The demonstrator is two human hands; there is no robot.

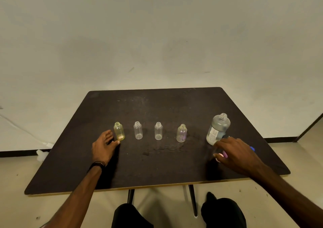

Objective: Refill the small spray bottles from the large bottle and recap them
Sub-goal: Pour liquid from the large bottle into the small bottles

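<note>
On the dark table (148, 166) four uncapped small bottles (158, 131) stood in a row, and the large bottle (217, 129) stood open at 3 o'clock of them. Your left hand (103, 148) lay relaxed, thumb touching the yellowish bottle (119, 131). Your right hand (235, 153), at 6 o'clock of the large bottle, covered pink caps (220, 156); its grip I cannot tell.
</note>
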